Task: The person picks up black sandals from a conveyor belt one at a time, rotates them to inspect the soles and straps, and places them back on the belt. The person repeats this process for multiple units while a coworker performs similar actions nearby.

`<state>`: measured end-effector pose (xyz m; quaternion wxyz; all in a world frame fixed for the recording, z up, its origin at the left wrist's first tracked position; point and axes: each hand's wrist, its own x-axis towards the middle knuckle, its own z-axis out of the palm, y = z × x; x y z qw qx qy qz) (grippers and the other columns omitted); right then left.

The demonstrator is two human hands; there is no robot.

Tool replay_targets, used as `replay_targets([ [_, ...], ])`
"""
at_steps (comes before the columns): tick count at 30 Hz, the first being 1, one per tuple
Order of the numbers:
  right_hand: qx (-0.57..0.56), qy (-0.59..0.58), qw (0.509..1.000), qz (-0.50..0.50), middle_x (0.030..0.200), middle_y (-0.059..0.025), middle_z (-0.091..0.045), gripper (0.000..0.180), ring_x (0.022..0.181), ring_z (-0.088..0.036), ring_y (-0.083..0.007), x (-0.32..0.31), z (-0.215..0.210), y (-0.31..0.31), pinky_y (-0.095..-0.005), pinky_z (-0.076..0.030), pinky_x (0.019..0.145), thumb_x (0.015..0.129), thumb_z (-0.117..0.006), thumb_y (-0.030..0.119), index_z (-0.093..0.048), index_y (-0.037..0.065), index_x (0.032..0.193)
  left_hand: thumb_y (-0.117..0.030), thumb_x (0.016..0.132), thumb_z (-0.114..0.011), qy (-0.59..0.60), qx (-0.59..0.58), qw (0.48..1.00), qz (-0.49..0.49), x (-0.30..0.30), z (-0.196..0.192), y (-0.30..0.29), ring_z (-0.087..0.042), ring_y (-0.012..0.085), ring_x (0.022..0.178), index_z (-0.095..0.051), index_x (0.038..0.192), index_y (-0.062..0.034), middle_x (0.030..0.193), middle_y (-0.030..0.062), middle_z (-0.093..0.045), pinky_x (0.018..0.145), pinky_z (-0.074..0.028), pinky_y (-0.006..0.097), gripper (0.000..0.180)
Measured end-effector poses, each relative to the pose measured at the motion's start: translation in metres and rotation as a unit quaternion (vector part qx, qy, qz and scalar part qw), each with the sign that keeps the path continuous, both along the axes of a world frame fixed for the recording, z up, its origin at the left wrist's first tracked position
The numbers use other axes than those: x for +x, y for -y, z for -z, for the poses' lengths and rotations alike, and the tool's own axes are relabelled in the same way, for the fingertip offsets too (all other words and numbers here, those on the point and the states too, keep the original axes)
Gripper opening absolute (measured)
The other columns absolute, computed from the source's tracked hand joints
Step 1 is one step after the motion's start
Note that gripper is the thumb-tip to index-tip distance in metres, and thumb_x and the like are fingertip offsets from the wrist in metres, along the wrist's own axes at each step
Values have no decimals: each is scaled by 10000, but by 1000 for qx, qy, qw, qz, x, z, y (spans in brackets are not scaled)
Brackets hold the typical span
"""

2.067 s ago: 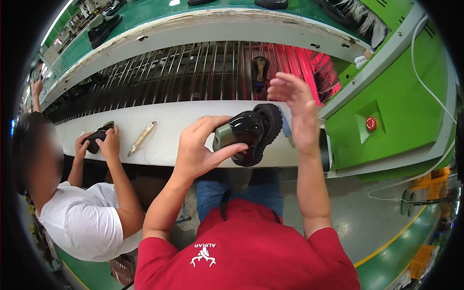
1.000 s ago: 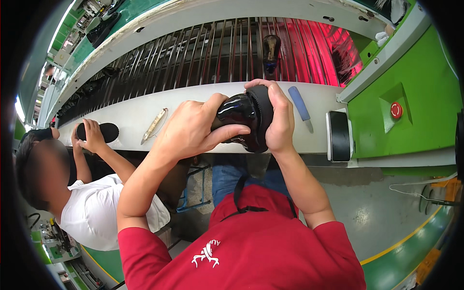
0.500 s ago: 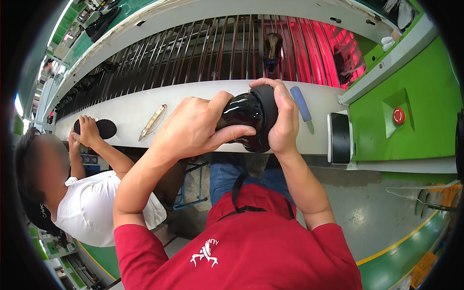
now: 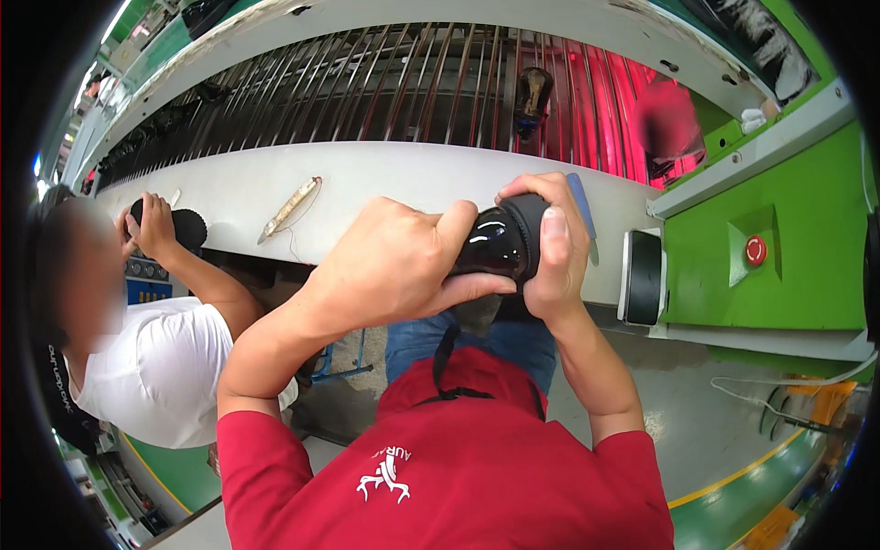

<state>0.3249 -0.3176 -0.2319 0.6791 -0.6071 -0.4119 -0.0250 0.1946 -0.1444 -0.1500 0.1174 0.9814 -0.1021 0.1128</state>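
A glossy black shoe (image 4: 490, 246) with a dark matte sole is held between my two hands, above the near edge of the white ledge (image 4: 367, 170). My left hand (image 4: 380, 261) is closed round its left part, thumb along the near side. My right hand (image 4: 564, 247) wraps the sole side from the right, fingers curled over the top. The shoe's underside and part of its upper are hidden by my hands. Just beyond my right hand lies a blue-handled tool (image 4: 579, 202), partly covered. A pale, wrapped tool (image 4: 291, 209) with a loose thread rests further left.
Behind the ledge runs a conveyor of metal rods (image 4: 403, 87), lit red at right, carrying a shoe (image 4: 532, 96). A green machine housing (image 4: 715, 302) with a red button (image 4: 754, 250) and a black-faced block (image 4: 644, 277) stand right. At left a co-worker (image 4: 156, 367) handles a black sole (image 4: 190, 229).
My hands and the shoe have shifted slightly right and lower in view, and the shoe has turned a little. The right hand now covers more of the blue-handled tool. My grip stays closed.
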Motion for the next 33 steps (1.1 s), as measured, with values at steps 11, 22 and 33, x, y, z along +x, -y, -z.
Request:
replay_targets([
  [11, -105, 297, 946, -82, 1269, -150, -670, 1002, 1177, -655, -360, 9, 16, 4, -502, -489, 1059, 771, -920, 733, -670, 37, 1447, -144, 823, -871, 64, -101, 992, 35, -28, 63, -40, -793, 331, 1134, -696, 1460, -42, 1228, 150, -799, 883, -672, 411, 669],
  [22, -292, 358, 887, 7, 1140, -46, -791, 852, 1009, -733, -286, 26, 50, 27, -494, -529, 1049, 678, -1011, 543, -764, 123, 1378, 86, 846, -687, 75, -323, 943, -17, -42, 161, -55, -570, 420, 1531, -757, 1483, -151, 1662, 194, -586, 1244, -506, 495, 683],
  [33, -313, 403, 860, -8, 1318, -39, -669, 673, 1257, -631, -289, -18, 41, 26, -567, -444, 1138, 730, -982, 331, -779, 198, 1357, -372, 675, -1055, 117, -392, 910, -62, -36, 196, -31, -559, 401, 1470, -732, 1532, -124, 1600, 218, -544, 1215, -474, 507, 949],
])
